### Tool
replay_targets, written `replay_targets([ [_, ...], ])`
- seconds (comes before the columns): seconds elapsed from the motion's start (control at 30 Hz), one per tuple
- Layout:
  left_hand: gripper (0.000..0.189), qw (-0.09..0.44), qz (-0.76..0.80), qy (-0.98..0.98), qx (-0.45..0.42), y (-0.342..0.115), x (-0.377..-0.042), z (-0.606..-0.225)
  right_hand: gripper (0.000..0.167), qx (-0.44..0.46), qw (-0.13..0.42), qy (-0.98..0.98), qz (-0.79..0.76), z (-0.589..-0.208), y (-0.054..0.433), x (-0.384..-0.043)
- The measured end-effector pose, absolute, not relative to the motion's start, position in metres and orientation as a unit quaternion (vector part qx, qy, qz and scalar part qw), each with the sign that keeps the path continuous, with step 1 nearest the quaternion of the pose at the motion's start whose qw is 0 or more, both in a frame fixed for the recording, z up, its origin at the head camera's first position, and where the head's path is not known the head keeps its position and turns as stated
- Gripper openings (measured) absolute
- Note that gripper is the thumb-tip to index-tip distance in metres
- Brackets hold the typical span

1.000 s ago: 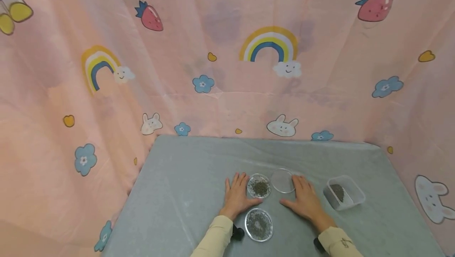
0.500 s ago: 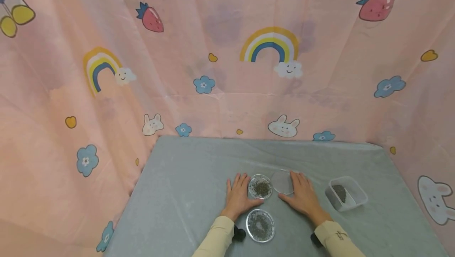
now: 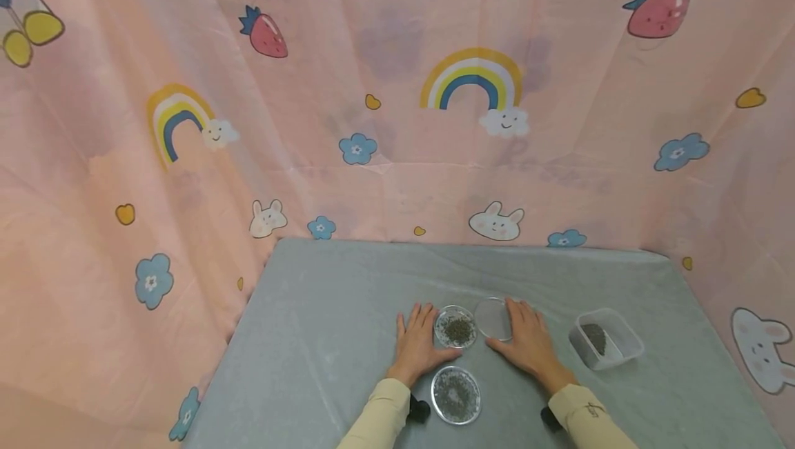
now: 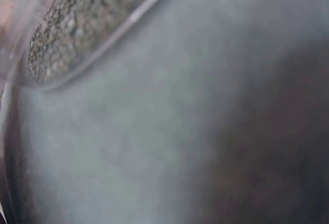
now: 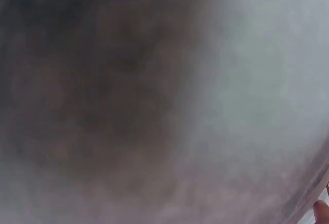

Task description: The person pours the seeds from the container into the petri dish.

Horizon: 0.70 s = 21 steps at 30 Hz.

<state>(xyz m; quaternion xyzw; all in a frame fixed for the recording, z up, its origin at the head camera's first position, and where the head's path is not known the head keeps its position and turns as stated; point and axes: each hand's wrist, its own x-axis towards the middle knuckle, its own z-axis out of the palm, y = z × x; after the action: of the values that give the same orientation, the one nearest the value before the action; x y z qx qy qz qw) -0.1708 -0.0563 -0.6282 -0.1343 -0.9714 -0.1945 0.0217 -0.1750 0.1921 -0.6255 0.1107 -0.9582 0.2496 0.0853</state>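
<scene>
My left hand (image 3: 417,347) lies with fingers straight and spread along the left side of a small clear petri dish (image 3: 455,307) with dark grains heaped inside. Its thumb stretches below that dish. My right hand (image 3: 529,343) has its fingertips at the right rim of a clear, seemingly bare dish or lid (image 3: 493,319), thumb pointing left beneath it. The two dishes sit side by side, about touching. Nearer stands another round dish (image 3: 456,423) spread with dark grains. In the left wrist view, a blurred clear dish wall (image 4: 103,44) shows grains. A fingertip (image 5: 321,212) shows in the right wrist view.
A clear rectangular plastic box (image 3: 623,343) with dark grains at its left end stands to the right of my right hand. A grey-green cloth (image 3: 335,311) covers the table. A pink patterned curtain (image 3: 397,187) hangs behind and at both sides.
My right hand has moved slightly left, and the bare dish has slid a little closer to the grain dish. My left hand stays in place. The head view has shifted slightly.
</scene>
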Motion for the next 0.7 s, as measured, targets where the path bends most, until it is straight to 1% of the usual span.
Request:
replay_targets([
  [0.17,0.094,0.014,-0.193,-0.972,-0.13,-0.055,-0.171,-0.627,0.091,0.123,0.112,-0.952,0.256,-0.626,0.194,-0.174],
  [0.43,0.094,0.029,-0.194,-0.971,-0.134,-0.055,-0.171,-0.629,0.092,0.163,0.157,-0.943,0.243,-0.625,0.202,-0.173],
  [0.7,0.094,0.03,-0.194,-0.971,-0.135,-0.055,-0.171,-0.629,0.089,0.189,0.151,-0.945,0.219,-0.615,0.2,-0.173],
])
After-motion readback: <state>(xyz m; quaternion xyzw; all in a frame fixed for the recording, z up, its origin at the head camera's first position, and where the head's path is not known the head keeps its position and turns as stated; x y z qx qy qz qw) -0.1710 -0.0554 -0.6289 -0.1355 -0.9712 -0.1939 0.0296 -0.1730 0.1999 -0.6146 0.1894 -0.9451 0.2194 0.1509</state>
